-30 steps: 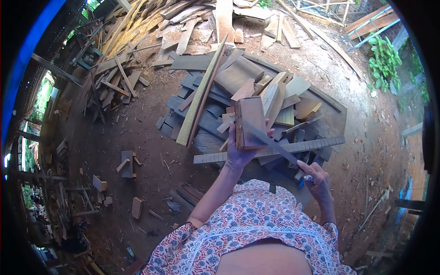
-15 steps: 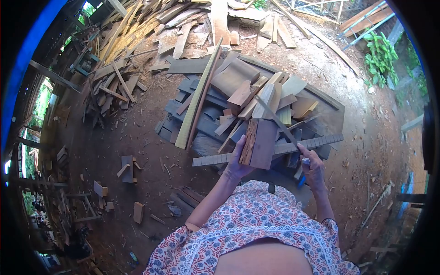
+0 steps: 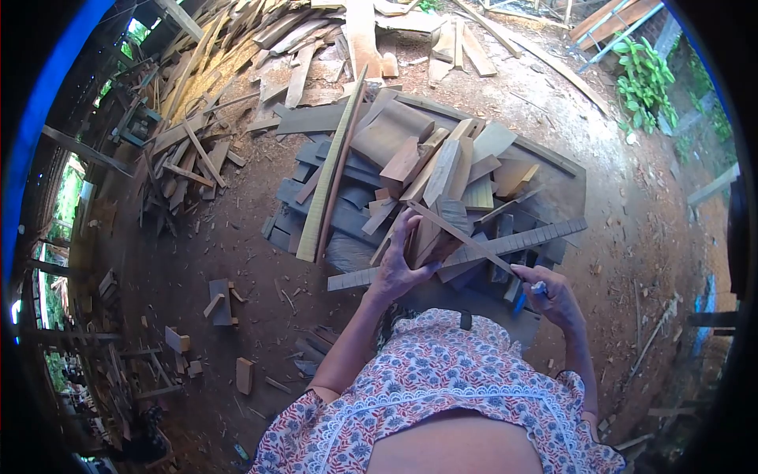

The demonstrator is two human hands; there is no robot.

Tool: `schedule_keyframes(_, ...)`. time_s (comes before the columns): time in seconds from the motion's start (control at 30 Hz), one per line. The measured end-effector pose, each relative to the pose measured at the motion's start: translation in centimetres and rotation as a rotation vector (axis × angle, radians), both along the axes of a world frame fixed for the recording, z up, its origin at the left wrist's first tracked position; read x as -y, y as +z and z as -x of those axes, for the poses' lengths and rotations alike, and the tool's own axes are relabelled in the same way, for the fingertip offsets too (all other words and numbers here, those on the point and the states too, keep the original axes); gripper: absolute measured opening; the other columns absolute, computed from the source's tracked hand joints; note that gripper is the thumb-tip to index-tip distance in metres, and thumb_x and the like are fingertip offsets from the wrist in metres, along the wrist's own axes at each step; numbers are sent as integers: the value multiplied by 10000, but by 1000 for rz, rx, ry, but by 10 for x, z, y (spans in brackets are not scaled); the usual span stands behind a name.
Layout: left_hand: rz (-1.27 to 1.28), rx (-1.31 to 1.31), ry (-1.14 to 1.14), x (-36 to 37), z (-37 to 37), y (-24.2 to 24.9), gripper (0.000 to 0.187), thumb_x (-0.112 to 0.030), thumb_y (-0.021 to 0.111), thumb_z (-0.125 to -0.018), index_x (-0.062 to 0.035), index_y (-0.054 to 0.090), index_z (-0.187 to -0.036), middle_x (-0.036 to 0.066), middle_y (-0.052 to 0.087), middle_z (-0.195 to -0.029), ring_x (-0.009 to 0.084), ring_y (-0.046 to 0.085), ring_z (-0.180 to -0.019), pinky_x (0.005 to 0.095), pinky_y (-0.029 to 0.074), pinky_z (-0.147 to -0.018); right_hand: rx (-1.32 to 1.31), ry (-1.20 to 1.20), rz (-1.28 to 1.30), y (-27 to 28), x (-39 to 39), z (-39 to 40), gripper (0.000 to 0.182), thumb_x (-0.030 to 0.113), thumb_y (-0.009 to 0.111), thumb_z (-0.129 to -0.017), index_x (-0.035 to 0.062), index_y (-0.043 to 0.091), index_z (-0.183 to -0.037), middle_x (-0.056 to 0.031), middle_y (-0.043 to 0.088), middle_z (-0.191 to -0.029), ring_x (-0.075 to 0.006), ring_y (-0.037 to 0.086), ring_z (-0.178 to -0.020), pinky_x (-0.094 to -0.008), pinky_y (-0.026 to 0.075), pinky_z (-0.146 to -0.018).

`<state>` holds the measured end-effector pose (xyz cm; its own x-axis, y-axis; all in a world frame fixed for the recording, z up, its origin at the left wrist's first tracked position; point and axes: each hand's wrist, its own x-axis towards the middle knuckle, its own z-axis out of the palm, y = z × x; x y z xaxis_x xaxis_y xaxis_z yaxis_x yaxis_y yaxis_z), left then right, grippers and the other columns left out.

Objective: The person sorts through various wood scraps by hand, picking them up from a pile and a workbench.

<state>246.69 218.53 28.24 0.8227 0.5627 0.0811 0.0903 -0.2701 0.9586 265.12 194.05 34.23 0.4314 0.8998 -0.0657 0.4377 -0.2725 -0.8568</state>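
Observation:
My left hand (image 3: 399,265) is closed around a wooden block (image 3: 430,241), fingers on its far side and thumb on the near side. The block's rough, dark face is partly shaded, and the hand covers its left side. A thin flat strip (image 3: 474,238) runs from my right hand (image 3: 553,294) across to the block's far end, close to my left fingertips. My right fingers are shut on the strip's near end. Something small and whitish-blue (image 3: 539,289) shows at that hand; I cannot make out what it is. Beneath both hands lies a long strip with cross marks (image 3: 553,232).
A heap of offcuts and grey boards (image 3: 347,189) lies ahead, with a long yellowish strip (image 3: 330,186) slanting over it. Loose blocks (image 3: 245,375) are on the dirt floor at left. More scrap wood (image 3: 292,39) is piled at the back; a leafy plant (image 3: 643,83) stands at right.
The block has been turned and lowered, so its broad dark face no longer shows. My left fingers have shifted forward over it. The thin strip now slants lower, across the block's end.

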Motion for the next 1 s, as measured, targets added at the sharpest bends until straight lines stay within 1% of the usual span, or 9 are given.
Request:
schedule_keyframes(0.2, 78, 82, -223, 19, 4, -3, 987, -149, 780, -660, -102, 177, -1441, 155, 405, -1335, 300, 386, -1279, 388, 313, -1073, -22, -196, 87, -51, -2, -11, 324, 121, 538, -911, 74, 581, -1229, -60, 608, -862, -109, 535, -731, -261, 449, -684)
schedule_keyframes(0.27, 69, 75, -358, 41, -2, 10, 973, -29, 742, -651, -102, 172, -1437, 138, 416, -1305, 276, 422, -1224, 366, 332, -1048, 63, -222, 109, -62, 0, -16, 342, 157, 542, -921, 98, 565, -1257, -42, 580, -809, -101, 499, -677, -268, 447, -644)
schedule_keyframes(0.33, 60, 60, -325, 43, -9, -1, 926, -47, 725, -676, -80, 189, -1431, 142, 439, -1270, 275, 453, -1182, 358, 353, -1026, -150, -401, 96, -66, 5, -9, 361, 213, 525, -945, 95, 540, -1286, -8, 572, -830, -68, 461, -691, -245, 424, -633)
schedule_keyframes(0.47, -12, -150, 191, -11, -61, -19, 821, -357, 707, -700, -31, 338, -1358, 197, 461, -1236, 362, 461, -1144, 425, 374, -998, -274, -589, 50, -81, 35, -11, 392, 222, 513, -956, 68, 504, -1316, 8, 550, -874, -61, 414, -705, -223, 395, -647)
schedule_keyframes(0.53, -298, -273, 324, -52, -98, -47, 774, -369, 695, -688, -22, 387, -1308, 214, 453, -1254, 359, 439, -1162, 443, 370, -990, -260, -621, 68, -84, 46, -4, 390, 211, 508, -957, 67, 500, -1319, -2, 574, -913, -69, 422, -706, -235, 404, -654)
schedule_keyframes(0.77, -293, -660, 287, -118, -184, -86, 757, -417, 680, -726, -22, 398, -1307, 220, 407, -1311, 427, 329, -1239, 566, 268, -1021, -197, -697, 146, -93, 70, 26, 385, 165, 485, -955, 38, 492, -1318, -58, 594, -1167, -105, 524, -924, -254, 413, -840)
schedule_keyframes(0.87, -312, -582, 280, -119, -194, -107, 739, -431, 673, -745, -20, 412, -1302, 215, 384, -1336, 420, 309, -1257, 620, 242, -1000, -215, -717, 132, -106, 84, 39, 391, 155, 480, -953, 21, 480, -1320, -85, 549, -1273, -128, 511, -1089, -263, 377, -939)
schedule_keyframes(0.93, -341, -564, 270, -108, -175, -87, 637, -389, 647, -775, -17, 466, -1259, 207, 418, -1315, 389, 336, -1249, 562, 262, -1011, -223, -725, 87, -107, 85, 51, 396, 154, 479, -953, 13, 473, -1323, -99, 534, -1302, -149, 505, -1145, -275, 372, -966)
schedule_keyframes(1.0, -402, -104, 255, -101, -141, -65, 524, -319, 633, -790, -19, 520, -1205, 202, 484, -1245, 358, 406, -1199, 478, 319, -996, -240, -731, 65, -105, 80, 55, 399, 155, 479, -954, 9, 468, -1326, -106, 532, -1306, -162, 507, -1160, -284, 376, -969)
